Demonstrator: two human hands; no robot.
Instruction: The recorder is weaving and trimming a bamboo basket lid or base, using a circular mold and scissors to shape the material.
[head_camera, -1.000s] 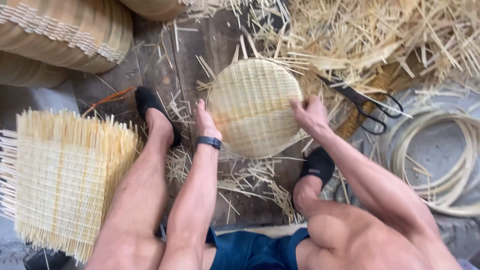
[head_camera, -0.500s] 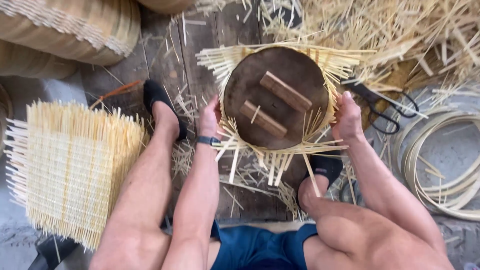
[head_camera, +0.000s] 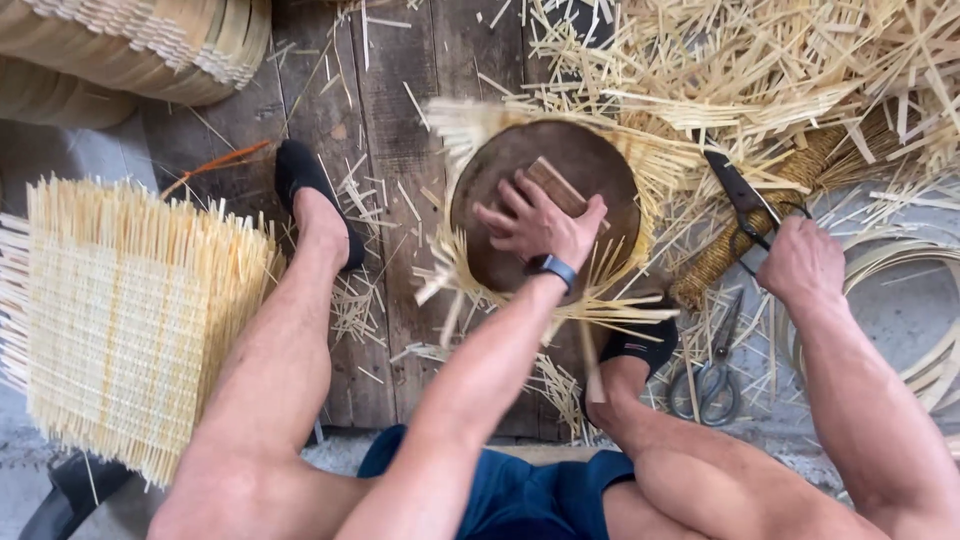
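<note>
left hand spread flat on round wooden mould, centre floor | woven bamboo mat beneath: light, springy, brittle ends; press centre | right hand closed on shears, right

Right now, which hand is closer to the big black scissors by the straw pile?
Right. The right hand grips the black scissors by the handles; the left hand presses on the round dark mould, apart from them.
</note>
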